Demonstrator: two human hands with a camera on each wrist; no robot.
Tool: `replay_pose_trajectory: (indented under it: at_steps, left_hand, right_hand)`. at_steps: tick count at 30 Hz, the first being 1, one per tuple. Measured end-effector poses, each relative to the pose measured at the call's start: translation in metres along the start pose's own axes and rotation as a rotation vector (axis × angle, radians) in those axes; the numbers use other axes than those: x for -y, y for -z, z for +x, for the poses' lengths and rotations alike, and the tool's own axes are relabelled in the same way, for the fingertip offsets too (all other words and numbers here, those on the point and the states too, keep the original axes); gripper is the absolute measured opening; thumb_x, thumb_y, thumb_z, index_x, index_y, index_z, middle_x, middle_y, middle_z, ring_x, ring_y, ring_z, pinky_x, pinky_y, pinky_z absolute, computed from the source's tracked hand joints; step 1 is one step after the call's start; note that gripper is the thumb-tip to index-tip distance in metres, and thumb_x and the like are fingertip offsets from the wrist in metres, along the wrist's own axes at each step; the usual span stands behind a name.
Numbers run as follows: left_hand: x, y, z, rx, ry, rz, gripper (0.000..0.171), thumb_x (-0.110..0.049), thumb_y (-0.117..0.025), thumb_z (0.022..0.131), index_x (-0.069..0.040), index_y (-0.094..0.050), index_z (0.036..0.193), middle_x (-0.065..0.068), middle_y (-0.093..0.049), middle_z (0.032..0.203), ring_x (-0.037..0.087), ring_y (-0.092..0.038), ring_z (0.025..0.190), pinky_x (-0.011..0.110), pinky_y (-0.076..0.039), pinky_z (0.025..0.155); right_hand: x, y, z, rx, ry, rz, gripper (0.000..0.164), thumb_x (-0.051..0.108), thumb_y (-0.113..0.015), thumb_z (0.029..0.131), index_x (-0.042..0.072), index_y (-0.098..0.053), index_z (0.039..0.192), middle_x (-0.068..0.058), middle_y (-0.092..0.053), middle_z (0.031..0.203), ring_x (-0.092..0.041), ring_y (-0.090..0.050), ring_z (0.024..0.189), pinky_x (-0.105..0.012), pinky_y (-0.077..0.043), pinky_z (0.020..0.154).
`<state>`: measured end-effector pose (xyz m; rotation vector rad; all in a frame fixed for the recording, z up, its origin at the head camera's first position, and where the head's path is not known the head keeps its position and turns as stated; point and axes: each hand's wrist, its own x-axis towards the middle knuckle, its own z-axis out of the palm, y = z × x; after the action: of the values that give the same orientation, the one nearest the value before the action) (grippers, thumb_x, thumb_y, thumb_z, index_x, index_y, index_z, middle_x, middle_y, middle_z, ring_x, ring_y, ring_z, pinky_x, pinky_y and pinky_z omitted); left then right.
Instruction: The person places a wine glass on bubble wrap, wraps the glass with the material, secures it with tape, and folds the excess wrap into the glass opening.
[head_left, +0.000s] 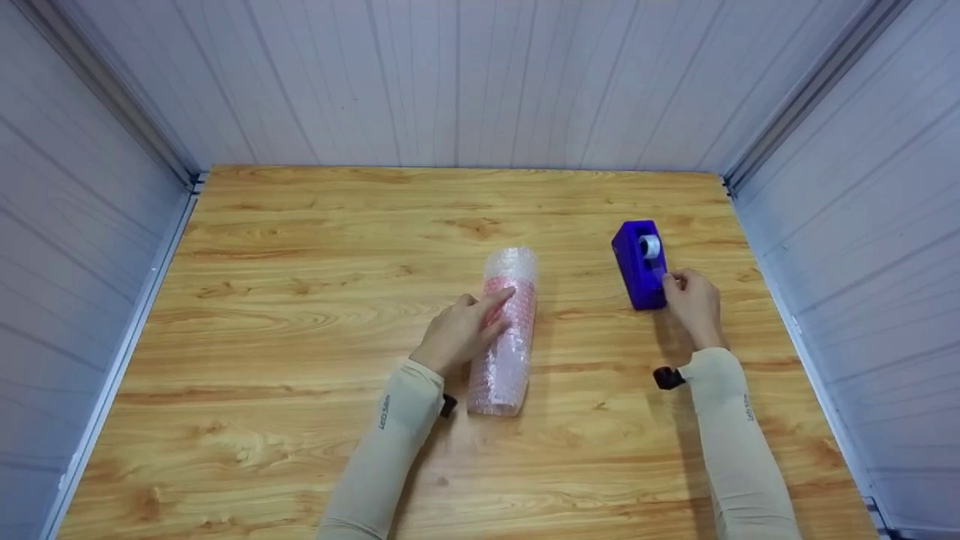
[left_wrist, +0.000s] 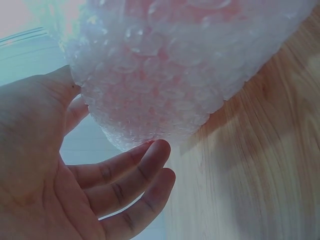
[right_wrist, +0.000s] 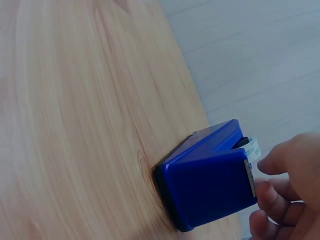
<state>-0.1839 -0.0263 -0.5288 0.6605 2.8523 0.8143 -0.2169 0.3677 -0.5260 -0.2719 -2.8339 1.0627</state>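
Observation:
A long bubble-wrapped bundle (head_left: 512, 360), pinkish red along its upper half, lies lengthwise on the wooden table. My left hand (head_left: 459, 330) rests on its left side and top with the fingers extended; in the left wrist view, fingers (left_wrist: 145, 175) touch the bubble wrap (left_wrist: 150, 75). To the right stands a blue tape dispenser (head_left: 636, 274) holding a small roll of white tape (head_left: 650, 246). My right hand (head_left: 694, 304) is at the dispenser's front end. Its thumb and index fingertip stand slightly apart beside the toothed cutter (right_wrist: 250, 177) in the right wrist view; whether they touch tape is unclear.
The wooden table (head_left: 300, 270) extends around both objects. Pale panelled walls (head_left: 465, 82) border it at the back and on both sides. Each wrist carries a small black device (head_left: 667, 377) below the sleeve's cuff.

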Motion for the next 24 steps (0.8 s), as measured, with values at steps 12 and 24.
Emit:
replay_pose_trajectory:
  at_steps: [12,24]
  left_hand:
    - [0.0007,0.0004,-0.0003,0.004,0.003,-0.001,0.055,-0.046,-0.054,0.101,-0.037,-0.039,0.154,0.018,-0.063,0.114,0.03,-0.062,0.098,0.046,-0.053,0.075]
    - [0.0027,0.0,0.0007,-0.007,-0.02,0.006,0.055,-0.047,-0.054,0.102,-0.036,-0.04,0.153,0.017,-0.064,0.11,0.029,-0.062,0.097,0.044,-0.053,0.071]
  right_hand:
    - [0.0022,-0.0014,0.006,-0.058,0.005,0.0,0.031,0.018,-0.053,0.102,-0.007,-0.068,0.114,-0.022,-0.066,0.099,-0.034,-0.059,0.088,-0.04,-0.045,0.076]
    - [0.0059,-0.0006,0.0077,-0.044,-0.034,0.042,0.033,0.021,-0.052,0.103,-0.006,-0.068,0.113,-0.019,-0.063,0.097,-0.029,-0.056,0.087,-0.035,-0.043,0.075]
